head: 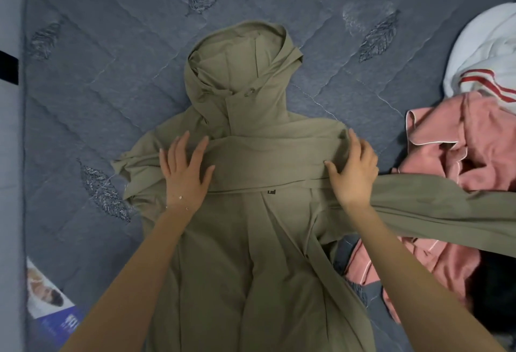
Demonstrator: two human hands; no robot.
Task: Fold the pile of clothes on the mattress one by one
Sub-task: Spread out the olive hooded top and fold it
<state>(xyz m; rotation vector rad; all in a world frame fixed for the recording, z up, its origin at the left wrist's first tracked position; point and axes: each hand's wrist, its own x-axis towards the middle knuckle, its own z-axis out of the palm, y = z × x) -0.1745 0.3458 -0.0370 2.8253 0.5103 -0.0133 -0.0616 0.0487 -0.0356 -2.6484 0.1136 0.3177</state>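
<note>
The mattress (111, 72) carries the hoodie (240, 254), spread front-up at centre with the hood pointing away from the person so that both sides can be folded inward. The unfolded pile lies at the right edge: a pink garment (460, 150) below a white one (488, 53), kept apart from the work area. One sleeve (265, 162) is folded across the chest; the other sleeve (446, 206) trails right over the pile. The left hand (185, 176) lies flat, fingers spread, pressing the folded sleeve down. The right hand (354, 170) rests open on the opposite shoulder, pinning the fold. The hoodie lies directly beneath both hands.
</note>
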